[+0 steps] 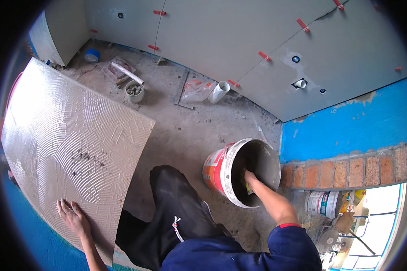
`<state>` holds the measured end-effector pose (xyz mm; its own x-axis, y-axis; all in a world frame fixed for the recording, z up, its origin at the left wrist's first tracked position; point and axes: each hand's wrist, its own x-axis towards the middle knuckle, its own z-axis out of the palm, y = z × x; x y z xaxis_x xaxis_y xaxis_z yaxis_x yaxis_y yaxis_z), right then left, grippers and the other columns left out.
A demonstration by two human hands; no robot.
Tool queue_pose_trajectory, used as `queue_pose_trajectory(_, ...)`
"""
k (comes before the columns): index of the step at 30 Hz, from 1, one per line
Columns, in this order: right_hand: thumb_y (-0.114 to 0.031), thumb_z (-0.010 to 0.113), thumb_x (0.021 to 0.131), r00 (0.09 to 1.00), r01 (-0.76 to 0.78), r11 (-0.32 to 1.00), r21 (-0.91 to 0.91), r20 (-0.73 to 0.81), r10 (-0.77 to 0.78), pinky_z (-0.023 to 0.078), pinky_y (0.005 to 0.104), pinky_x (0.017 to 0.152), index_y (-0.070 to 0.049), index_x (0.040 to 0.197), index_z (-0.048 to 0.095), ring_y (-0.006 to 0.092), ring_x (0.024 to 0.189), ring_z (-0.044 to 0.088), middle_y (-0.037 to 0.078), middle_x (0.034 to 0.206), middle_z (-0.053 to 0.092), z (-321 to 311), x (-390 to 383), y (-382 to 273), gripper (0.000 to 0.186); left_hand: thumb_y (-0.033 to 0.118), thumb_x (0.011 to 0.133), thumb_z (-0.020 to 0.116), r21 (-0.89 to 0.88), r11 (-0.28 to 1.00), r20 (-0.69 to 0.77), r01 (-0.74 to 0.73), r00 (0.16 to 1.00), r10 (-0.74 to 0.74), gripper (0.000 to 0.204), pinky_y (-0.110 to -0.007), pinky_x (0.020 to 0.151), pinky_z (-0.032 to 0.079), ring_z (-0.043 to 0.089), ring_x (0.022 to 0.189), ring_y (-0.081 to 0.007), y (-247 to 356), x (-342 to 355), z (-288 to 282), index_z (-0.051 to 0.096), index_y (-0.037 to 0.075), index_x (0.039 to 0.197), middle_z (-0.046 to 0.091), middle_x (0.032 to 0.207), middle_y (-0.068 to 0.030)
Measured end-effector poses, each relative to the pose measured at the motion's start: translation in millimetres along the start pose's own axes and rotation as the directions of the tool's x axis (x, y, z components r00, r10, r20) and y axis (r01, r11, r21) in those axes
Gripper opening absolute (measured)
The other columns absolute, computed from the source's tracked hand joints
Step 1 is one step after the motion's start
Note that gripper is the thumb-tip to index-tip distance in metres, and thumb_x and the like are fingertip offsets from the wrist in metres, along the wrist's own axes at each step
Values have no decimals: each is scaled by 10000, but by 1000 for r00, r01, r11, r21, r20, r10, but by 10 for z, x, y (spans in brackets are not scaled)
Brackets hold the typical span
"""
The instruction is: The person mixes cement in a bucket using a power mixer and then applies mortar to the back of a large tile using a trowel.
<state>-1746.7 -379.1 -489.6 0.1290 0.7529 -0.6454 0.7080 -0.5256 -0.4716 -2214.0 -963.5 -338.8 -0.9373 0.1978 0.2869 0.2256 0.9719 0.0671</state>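
The big bucket is on the gray floor, to the right of the person's knees, with red and white on its side. The right hand is down inside it. A bit of a yellow-green thing shows by the fingers there, but the bucket is dark inside, so I cannot tell if they grip it. On the other side, by the left leg, is a big tile with wavy lines of paste and a few dark marks on it. The left hand is flat on the tile near its low edge, with its fingers spread and holding nothing. Farther off on the floor is a small tub of gray bits, with one end of a white tube by its top. A blue roll is past that. A white pipe is just beside a clear bag. Red clips stick out from the gray wall. To the right, a blue wall has a row of bricks along it.
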Motion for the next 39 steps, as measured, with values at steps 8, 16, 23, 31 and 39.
queue_pose_trajectory(8, -361, 483, 860, 978, -47, 997, -53, 203, 57, 379, 328, 431, -24, 807, 576, 175, 499, 502, 69, 629, 525, -183, -923, -600, 354, 299, 956, 446, -29, 998, -17, 54, 998, -55, 464, -426, 1075, 252, 339, 1286, -352, 34, -26, -125, 435, -23, 1291, 382, 1379, -207)
queue_pose_trajectory(16, -361, 525, 816, 969, 36, 999, 21, 243, -40, 363, 285, 393, -20, 703, 565, 148, 418, 473, 69, 566, 532, -604, -1428, -751, 362, 325, 958, 435, -47, 998, -12, 37, 999, -37, 480, -433, 1056, 270, 354, 1264, -369, 14, -19, -154, 430, -22, 1290, 389, 1364, -215)
queue_pose_trajectory(23, -325, 557, 817, 976, 102, 973, 208, 170, -138, 384, 251, 406, -37, 745, 546, 126, 460, 498, 49, 616, 548, -1011, -2036, -830, 298, 311, 941, 464, -98, 995, 0, 18, 1000, -19, 473, -439, 1036, 288, 380, 1234, -377, 28, -11, -171, 445, -28, 1270, 400, 1352, -222)
queue_pose_trajectory(31, -339, 501, 883, 894, 376, 924, 68, 235, -381, 385, 240, 401, -53, 720, 571, 113, 438, 493, 24, 572, 529, -878, -3326, -1598, 337, 309, 853, 558, -6, 996, -180, -85, 980, 83, 413, -506, 978, 343, 456, 1164, -390, -141, -89, 82, 566, -19, 1105, 515, 1219, -228)
queue_pose_trajectory(39, -371, 509, 897, 188, 835, 471, 283, 659, -729, 348, 267, 453, -64, 692, 537, 100, 485, 459, 2, 573, 497, 1228, -4525, -3131, 370, 375, 830, 570, -243, 955, -87, 170, 977, -195, 536, -482, 1079, 202, 327, 1276, -361, -35, -82, -262, 501, -1, 1206, 415, 1316, -211)
